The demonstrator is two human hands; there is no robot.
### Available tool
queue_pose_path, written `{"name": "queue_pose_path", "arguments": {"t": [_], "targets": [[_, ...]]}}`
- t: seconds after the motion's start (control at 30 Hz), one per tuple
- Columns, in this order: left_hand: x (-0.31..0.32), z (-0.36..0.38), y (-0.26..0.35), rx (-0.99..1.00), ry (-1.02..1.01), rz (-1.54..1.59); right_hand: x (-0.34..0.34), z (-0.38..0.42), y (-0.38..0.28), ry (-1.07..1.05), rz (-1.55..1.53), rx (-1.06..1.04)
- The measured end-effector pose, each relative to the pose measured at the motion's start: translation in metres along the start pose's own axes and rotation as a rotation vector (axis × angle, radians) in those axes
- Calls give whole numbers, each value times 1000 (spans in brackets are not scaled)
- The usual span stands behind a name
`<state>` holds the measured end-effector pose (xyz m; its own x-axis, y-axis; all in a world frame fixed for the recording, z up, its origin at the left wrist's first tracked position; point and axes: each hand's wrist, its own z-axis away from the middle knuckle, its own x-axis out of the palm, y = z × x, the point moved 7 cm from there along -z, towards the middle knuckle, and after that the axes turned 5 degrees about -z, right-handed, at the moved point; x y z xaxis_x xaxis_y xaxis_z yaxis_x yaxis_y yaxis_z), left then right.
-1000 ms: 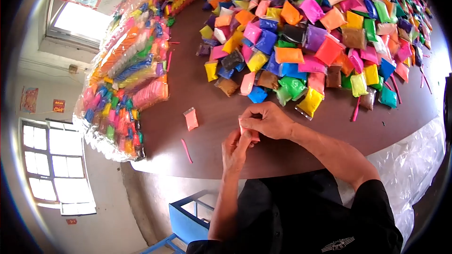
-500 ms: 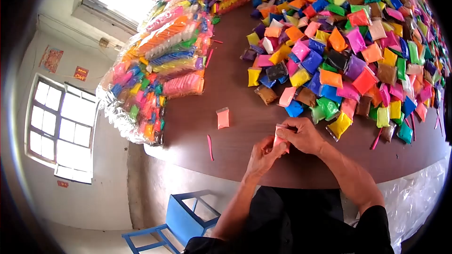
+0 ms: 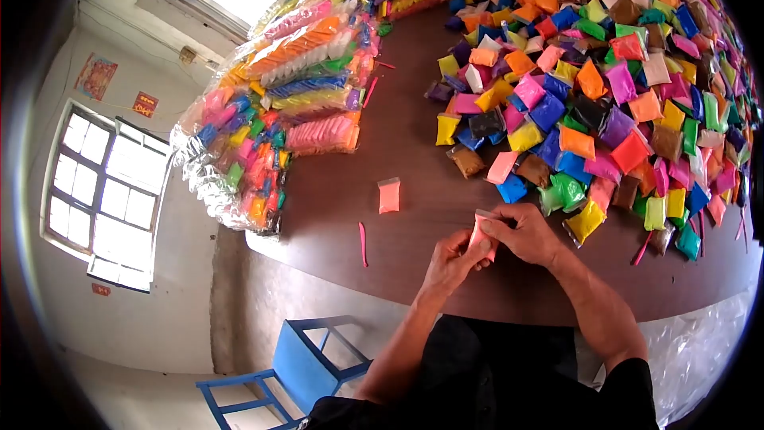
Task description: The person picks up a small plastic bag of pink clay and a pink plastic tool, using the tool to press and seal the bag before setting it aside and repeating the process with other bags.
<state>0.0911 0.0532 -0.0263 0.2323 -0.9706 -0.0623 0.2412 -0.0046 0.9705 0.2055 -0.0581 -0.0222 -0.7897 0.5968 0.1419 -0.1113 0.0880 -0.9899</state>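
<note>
Near the table's front edge, both hands are closed on one small pink packet (image 3: 482,232) of soft, clay-like material. My left hand (image 3: 454,261) grips its lower part. My right hand (image 3: 521,232) pinches it from the other side, higher up, with the thumb across its face. Another pink packet (image 3: 388,195) lies flat on the table, left of and beyond my hands. A thin pink plastic stick (image 3: 363,244) rests closer to the edge, left of my left hand. Fingers cover part of the held packet.
A big heap of colourful packets (image 3: 585,107) covers the right and far side of the brown table (image 3: 334,199). Clear bags of sorted packets (image 3: 310,64) are stacked at the left. A blue chair (image 3: 306,366) stands below the table's left front; clear plastic sheeting (image 3: 700,358) lies at the right.
The view has shifted slightly, so the table's contents sit a little further right. More of the held packet shows between my hands; both still hold it.
</note>
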Motion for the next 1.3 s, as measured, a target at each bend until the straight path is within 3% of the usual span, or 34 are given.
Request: {"name": "queue_pose_path", "arguments": {"t": [0.13,0.27,0.33,0.57,0.67,0.9,1.0,1.17,1.3], "targets": [[4,0,4,-46,30,-90,-5,0,10,82,-32,-22],[0,-1,-2,-32,20,7,-3,-1,8,31,-6,29],[-1,0,-2,-16,4,21,8,-1,2,-69,-158,53],[-2,-1,-6,-7,10,-14,6,0,13,-70,-213,58],[-2,1,-2,-11,52,-49,-1,-1,14,48,-45,-40],[-6,-2,-4,24,80,59,-1,-1,6,41,-11,-51],[-9,-3,-11,37,86,61,0,-2,8,18,-92,45],[-5,0,-6,24,88,37,-4,-1,7,94,-53,-48],[-13,1,-5,39,205,49,1,-1,16,66,-62,-46]]}}
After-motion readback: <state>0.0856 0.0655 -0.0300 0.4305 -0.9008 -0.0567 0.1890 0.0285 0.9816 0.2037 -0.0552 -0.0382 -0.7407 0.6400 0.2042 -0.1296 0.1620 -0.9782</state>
